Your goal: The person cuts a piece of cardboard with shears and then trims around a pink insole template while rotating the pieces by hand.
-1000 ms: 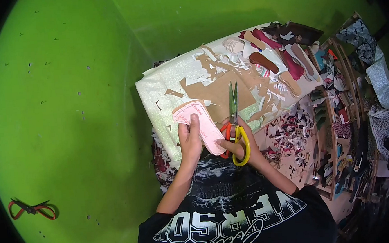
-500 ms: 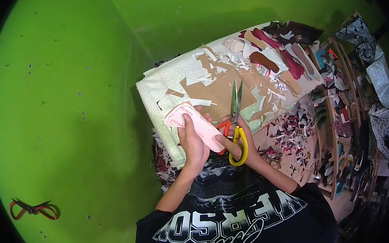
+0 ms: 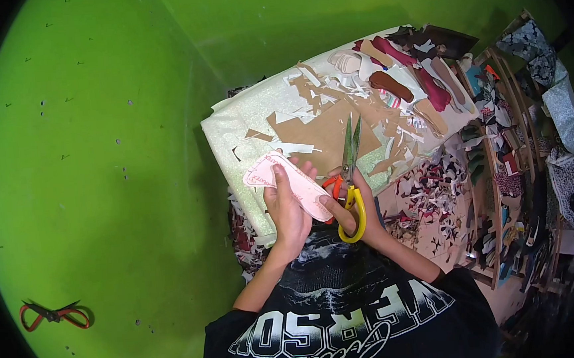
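My left hand (image 3: pixel 289 215) is closed around a pale pink insole (image 3: pixel 287 175) with red lettering, its thumb pressed on the upper face. The insole lies slantwise, its wider end up and to the left. In my right hand (image 3: pixel 357 204) is a pair of scissors (image 3: pixel 349 149) with one yellow and one orange handle. The blades point away from me and stand slightly apart. My right thumb rests at the insole's lower end. Beyond both hands is a brown sheet (image 3: pixel 317 133) on the table.
The table (image 3: pixel 230 126) has a pale glittery cover with paper offcuts (image 3: pixel 304 88) and several cut insoles (image 3: pixel 390 86) at the far right. Scraps litter the floor (image 3: pixel 429 215). At right stands a wooden rack (image 3: pixel 497 231) of materials. Red-handled cutters (image 3: pixel 53 315) hang on the green wall.
The view has shifted slightly. Both hands keep their hold on the insole and scissors; the insole is turned a little, and its lettering shows less.
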